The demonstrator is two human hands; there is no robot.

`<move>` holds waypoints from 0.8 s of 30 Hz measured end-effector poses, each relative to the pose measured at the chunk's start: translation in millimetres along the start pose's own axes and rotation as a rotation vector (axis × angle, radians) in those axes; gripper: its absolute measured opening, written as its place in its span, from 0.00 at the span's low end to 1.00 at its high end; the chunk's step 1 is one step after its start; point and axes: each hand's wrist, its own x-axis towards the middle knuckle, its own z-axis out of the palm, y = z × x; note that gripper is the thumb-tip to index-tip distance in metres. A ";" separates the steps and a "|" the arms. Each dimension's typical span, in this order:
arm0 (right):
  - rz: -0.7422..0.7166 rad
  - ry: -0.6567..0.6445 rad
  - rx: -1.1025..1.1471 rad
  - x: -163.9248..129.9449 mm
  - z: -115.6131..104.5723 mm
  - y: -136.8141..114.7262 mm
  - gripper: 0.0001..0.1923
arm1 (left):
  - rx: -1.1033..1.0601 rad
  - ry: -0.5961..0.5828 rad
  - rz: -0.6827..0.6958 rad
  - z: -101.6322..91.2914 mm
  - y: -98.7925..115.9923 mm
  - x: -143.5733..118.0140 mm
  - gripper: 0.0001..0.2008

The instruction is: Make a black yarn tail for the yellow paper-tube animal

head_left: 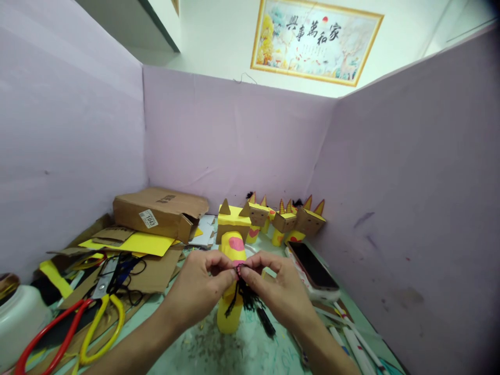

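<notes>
My left hand (201, 289) and my right hand (273, 289) meet at the fingertips over the table's middle, both pinching a small bundle of black yarn (244, 297) whose strands hang down below. Right behind and under the yarn stands a yellow paper animal figure (231, 245) with a cardboard-eared box head, a pink spot and a yellow tube leg. The hands hide part of its body.
Several similar yellow-and-cardboard figures (287, 221) stand at the back wall. A phone (312, 265) lies at the right, white pens (357, 338) near it. At the left are a cardboard box (160, 211), yellow paper (136, 243), red and yellow scissors (78, 323), a white jar (19, 317). Purple partitions enclose the desk.
</notes>
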 end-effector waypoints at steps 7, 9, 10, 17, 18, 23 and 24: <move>0.065 -0.057 -0.051 1.8 -11.4 -6.5 0.08 | 0.063 0.058 -0.022 -1.7 -4.0 2.1 0.06; 0.077 -0.044 -0.049 1.4 -13.5 -8.3 0.08 | 0.085 0.062 -0.027 -0.9 -4.0 1.8 0.06; 0.078 -0.034 -0.039 1.4 -14.3 -8.6 0.07 | 0.083 0.065 -0.026 -0.4 -4.1 1.5 0.06; -0.028 0.058 0.123 2.3 -14.5 -0.9 0.11 | 0.011 0.040 0.014 -1.5 0.0 0.1 0.09; -0.043 0.061 0.139 1.7 -13.3 -0.4 0.12 | 0.011 0.025 0.036 -2.3 1.6 -0.5 0.09; -0.075 0.015 0.156 -2.3 -4.6 -2.3 0.11 | 0.059 -0.049 0.133 -0.3 6.0 -4.4 0.07; -0.081 -0.002 0.156 -2.6 -3.5 -2.4 0.10 | 0.065 -0.044 0.130 1.3 5.3 -4.6 0.06</move>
